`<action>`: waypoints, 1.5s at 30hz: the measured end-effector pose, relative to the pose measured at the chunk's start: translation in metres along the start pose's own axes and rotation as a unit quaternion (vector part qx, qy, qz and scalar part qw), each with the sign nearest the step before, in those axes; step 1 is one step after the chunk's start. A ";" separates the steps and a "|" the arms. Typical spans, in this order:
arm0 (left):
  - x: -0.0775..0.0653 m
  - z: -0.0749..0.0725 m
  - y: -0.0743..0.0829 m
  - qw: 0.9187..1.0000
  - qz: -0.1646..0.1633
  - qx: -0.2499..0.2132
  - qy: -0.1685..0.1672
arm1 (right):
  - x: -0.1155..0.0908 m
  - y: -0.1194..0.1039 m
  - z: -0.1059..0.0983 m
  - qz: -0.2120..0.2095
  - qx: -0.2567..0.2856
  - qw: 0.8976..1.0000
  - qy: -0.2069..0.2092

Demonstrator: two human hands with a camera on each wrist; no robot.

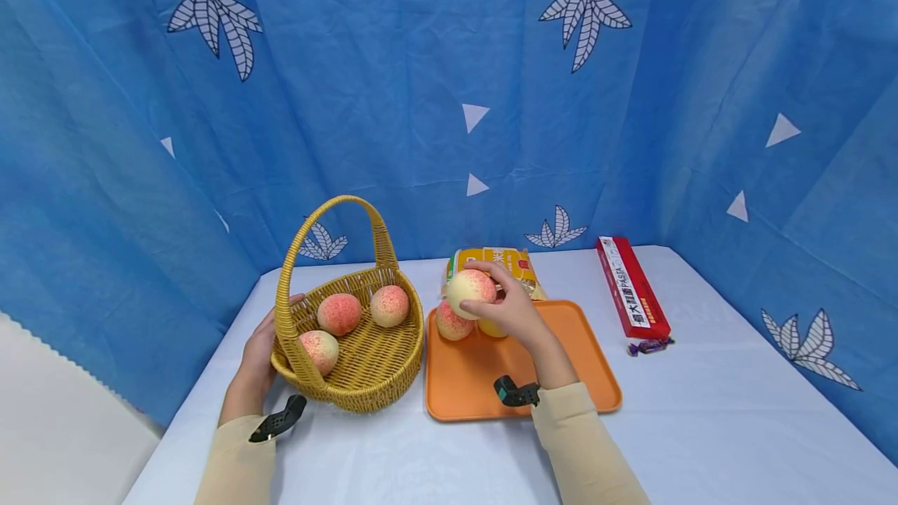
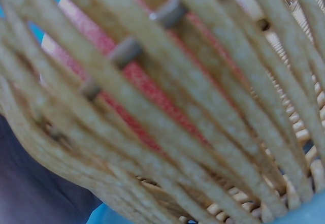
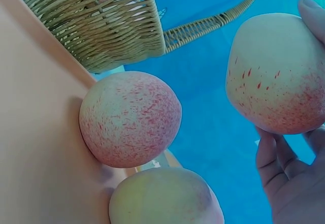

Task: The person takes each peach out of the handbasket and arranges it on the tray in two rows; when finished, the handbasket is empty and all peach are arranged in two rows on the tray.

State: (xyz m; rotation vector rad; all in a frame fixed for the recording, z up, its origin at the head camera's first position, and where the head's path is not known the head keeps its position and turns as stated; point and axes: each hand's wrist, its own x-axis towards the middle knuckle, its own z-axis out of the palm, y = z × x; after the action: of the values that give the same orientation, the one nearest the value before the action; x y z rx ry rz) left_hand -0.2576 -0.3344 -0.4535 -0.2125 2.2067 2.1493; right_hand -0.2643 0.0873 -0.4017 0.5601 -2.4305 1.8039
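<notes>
A pale peach with a pink blush (image 1: pixel 471 292) is gripped between the thumb and fingers of my right hand (image 1: pixel 515 309), raised over the orange tray (image 1: pixel 484 396). Below it on the tray lie a speckled peach (image 3: pixel 130 120) and a yellowish peach (image 3: pixel 162 198), the latter mostly behind my hand in the head view. My left hand (image 1: pixel 261 345) rests against the left outer side of the wicker basket (image 1: pixel 379 392), its fingers partly hidden by the rim. Inside the basket sit three peaches: a red one (image 1: pixel 340 314), a pinkish one (image 1: pixel 389 306) and a pale one (image 1: pixel 319 352).
Behind the tray lies a yellow food packet (image 1: pixel 522 265). To the right are a long red pasta box (image 1: pixel 634 291) and a purple wrapped candy (image 1: pixel 651 346). The basket's tall arched handle (image 1: pixel 344 201) rises above its bowl. A blue curtain (image 1: pixel 421 100) hangs behind the white table.
</notes>
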 end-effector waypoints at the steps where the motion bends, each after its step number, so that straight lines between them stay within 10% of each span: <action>1: 0.000 0.000 0.000 1.000 0.000 -0.001 0.000 | 0.000 0.000 0.000 0.001 0.001 1.000 0.000; 45: 0.000 -0.001 -0.003 1.000 0.012 0.009 0.007 | -0.005 0.011 -0.043 0.042 -0.004 0.995 0.087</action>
State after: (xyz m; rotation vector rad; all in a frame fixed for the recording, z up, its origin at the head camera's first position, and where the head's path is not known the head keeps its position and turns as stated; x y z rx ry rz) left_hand -0.2569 -0.3350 -0.4567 -0.2001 2.2468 2.1455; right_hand -0.2706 0.1318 -0.3994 0.2911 -2.3756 1.7899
